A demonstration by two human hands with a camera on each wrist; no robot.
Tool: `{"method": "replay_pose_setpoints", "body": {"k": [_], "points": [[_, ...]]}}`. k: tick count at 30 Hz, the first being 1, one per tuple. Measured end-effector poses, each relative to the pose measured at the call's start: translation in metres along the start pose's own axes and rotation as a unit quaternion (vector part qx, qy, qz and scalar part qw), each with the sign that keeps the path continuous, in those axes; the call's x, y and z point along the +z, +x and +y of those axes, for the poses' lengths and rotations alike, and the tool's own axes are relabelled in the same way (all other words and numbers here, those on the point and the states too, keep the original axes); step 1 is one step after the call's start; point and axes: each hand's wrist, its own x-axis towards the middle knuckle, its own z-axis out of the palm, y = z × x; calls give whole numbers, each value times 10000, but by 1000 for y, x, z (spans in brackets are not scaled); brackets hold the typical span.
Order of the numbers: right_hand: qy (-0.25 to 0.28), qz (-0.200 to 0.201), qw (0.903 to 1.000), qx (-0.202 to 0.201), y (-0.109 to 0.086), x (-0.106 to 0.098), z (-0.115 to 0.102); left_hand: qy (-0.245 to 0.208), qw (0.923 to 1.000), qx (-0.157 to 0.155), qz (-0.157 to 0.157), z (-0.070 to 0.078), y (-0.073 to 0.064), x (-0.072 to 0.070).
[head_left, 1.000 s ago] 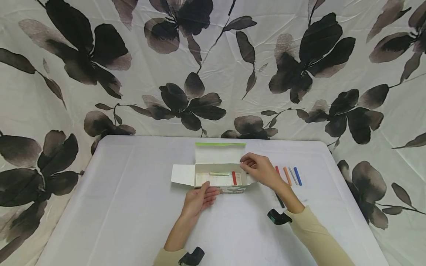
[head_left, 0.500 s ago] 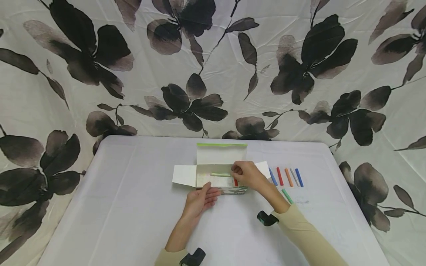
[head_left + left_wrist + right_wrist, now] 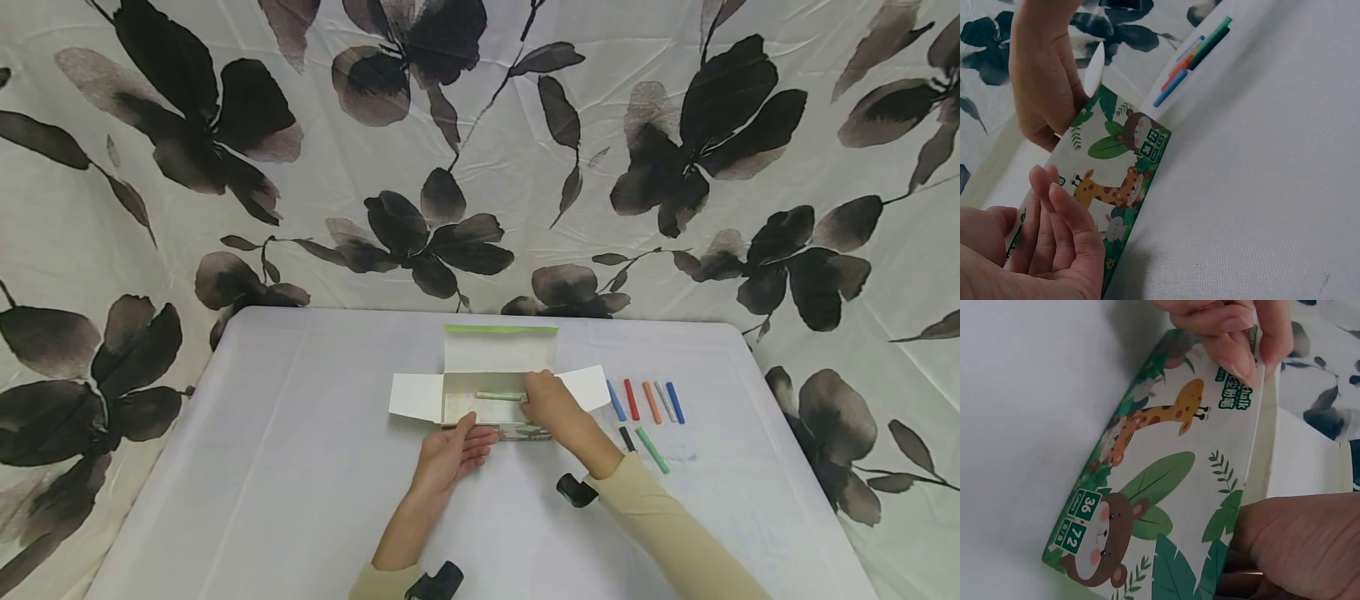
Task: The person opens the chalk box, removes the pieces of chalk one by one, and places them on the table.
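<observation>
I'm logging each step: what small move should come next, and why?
Probably ease the right hand up out of the box: the front wall hides its fingertips, so lifting would show whether they hold anything, and the left hand holds that wall.

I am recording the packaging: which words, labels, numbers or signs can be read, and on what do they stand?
"36": green label, front of the box.
"72": neighbouring green label.
"halk": same front, by the left fingers; beginning unclear.
Too small, blurred or covered: the box's remaining lettering.
</observation>
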Motion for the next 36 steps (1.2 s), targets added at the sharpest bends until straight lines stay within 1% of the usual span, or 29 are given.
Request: {"method": "replay_pose_setpoints", "body": {"k": [2, 6, 10, 13, 17, 19, 27, 30, 33, 36], "points": [[-123, 1, 9999, 70, 2, 3, -1, 10, 10000, -7, -2, 0, 0, 0], [-433, 62, 9990, 44, 3, 10, -2, 1, 10000, -24, 3, -1, -1, 1], [-852, 276, 9960, 12, 4, 14, -4, -19, 10000, -11, 7, -1, 0, 1], [-1112, 406, 9929, 98, 4, 16, -6, -12, 10000, 9, -12, -1, 0, 1], [-1300, 443, 9902, 256, 5, 17, -9, -21, 10000, -10, -21, -2, 1, 1], [-1341, 438, 9895, 327, 6, 18, -11, -28, 10000, -17, -10, -2, 1, 1], [-1472, 754, 9855, 391, 10, 22, -11, -12, 10000, -21, -15, 0, -1, 2], [-1479, 753, 9853, 396, 9, 19, -11, -14, 10000, -14, -20, 1, -1, 2], [-1392, 759, 9867, 365, 7, 15, -12, 1, 10000, -3, -29, 1, -1, 1], [-1115, 838, 9899, 270, 4, 9, -13, 16, 10000, 2, -18, 1, 0, 1]]}}
